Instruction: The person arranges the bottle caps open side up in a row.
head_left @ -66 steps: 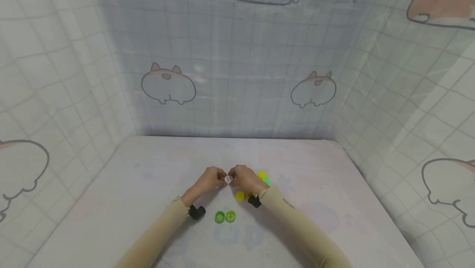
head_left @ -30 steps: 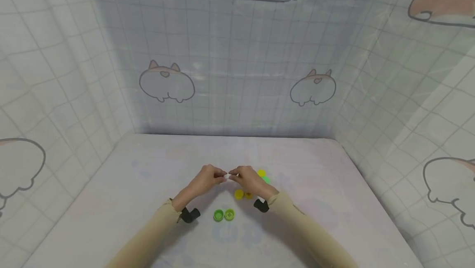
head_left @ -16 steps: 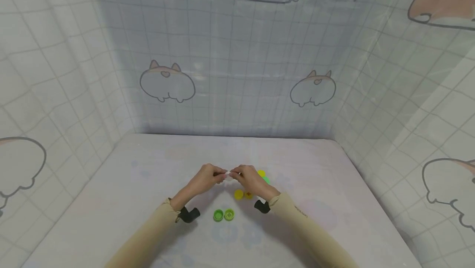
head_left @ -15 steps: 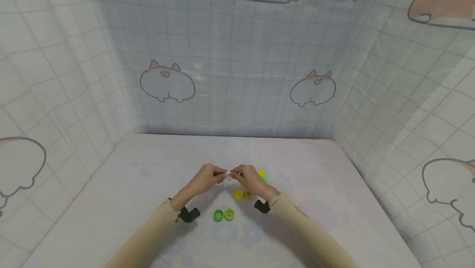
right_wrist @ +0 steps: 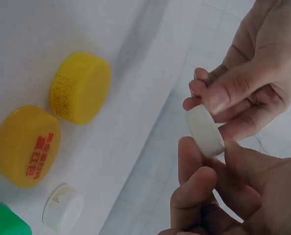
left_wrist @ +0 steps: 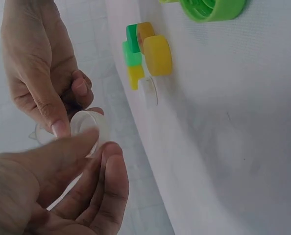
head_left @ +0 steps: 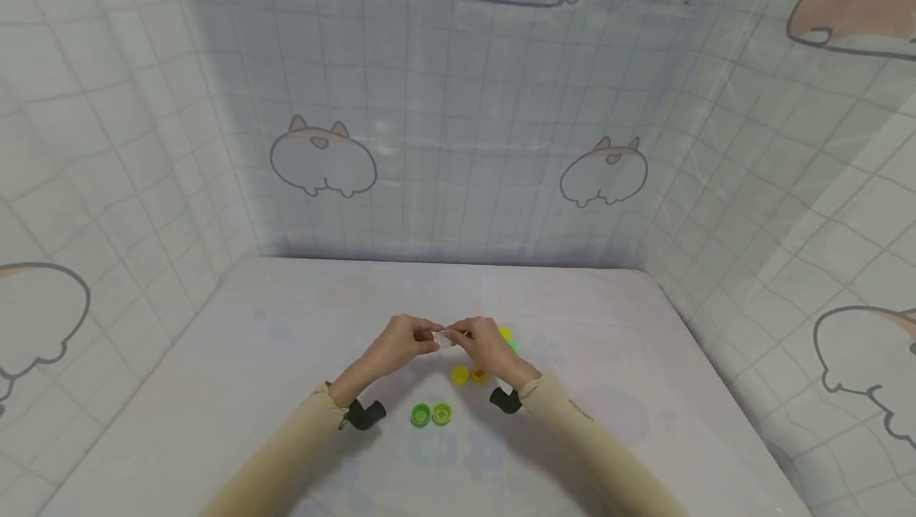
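As hands (head_left: 395,346) (head_left: 489,346) pinch a white cap (right_wrist: 204,130), yellow caps (right_wrist: 82,88), green caps (head_left: 421,415)

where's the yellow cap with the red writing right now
In the right wrist view, the yellow cap with red writing lies at the picture's left, between the other yellow cap and the green cap, near a white cap.

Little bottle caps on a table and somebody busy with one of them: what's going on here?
A person's left hand and right hand together hold a white cap above the table. Nearer the person, a green cap and a yellow-green cap lie side by side, hollow sides up. Beyond them rest a yellow cap, an orange-yellow cap with red print, another white cap and a few more. Exactly what's being done to the held cap isn't clear.
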Demonstrator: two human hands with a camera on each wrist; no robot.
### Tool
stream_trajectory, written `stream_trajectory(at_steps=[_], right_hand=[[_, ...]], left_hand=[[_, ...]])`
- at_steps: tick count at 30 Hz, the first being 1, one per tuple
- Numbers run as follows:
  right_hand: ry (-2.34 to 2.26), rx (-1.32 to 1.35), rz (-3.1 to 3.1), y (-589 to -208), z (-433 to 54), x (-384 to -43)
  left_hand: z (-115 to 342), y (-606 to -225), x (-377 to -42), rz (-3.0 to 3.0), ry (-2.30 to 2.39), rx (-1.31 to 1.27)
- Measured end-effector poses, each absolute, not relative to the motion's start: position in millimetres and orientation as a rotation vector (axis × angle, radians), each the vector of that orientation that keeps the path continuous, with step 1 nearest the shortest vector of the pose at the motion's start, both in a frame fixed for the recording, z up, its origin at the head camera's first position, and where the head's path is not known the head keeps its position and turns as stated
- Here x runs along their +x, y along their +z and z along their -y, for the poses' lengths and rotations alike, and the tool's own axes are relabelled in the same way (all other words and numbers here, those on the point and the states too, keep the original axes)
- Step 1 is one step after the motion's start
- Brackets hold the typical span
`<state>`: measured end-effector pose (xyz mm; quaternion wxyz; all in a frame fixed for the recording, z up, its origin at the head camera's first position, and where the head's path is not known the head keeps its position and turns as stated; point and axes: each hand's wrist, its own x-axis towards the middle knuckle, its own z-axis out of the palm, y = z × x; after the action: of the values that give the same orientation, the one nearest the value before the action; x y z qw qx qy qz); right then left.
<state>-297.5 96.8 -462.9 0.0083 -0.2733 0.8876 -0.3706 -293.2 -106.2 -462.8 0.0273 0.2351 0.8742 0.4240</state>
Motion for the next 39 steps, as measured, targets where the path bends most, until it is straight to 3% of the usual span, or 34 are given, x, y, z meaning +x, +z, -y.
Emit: stream_trajectory(at_steps=[11, 39], right_hand=[[-1.329, -0.756, -2.792, -462.1, -99.1, -298.2], [-1.083, -0.866, -2.834, -459.1, -102.6, -296.0]], left_hand=[[104.2, -462.8, -292.6, -2.713, 1.368, 0.766], [109.4, -462.9, -293.6, -2.735, 1.306, 0.769]])
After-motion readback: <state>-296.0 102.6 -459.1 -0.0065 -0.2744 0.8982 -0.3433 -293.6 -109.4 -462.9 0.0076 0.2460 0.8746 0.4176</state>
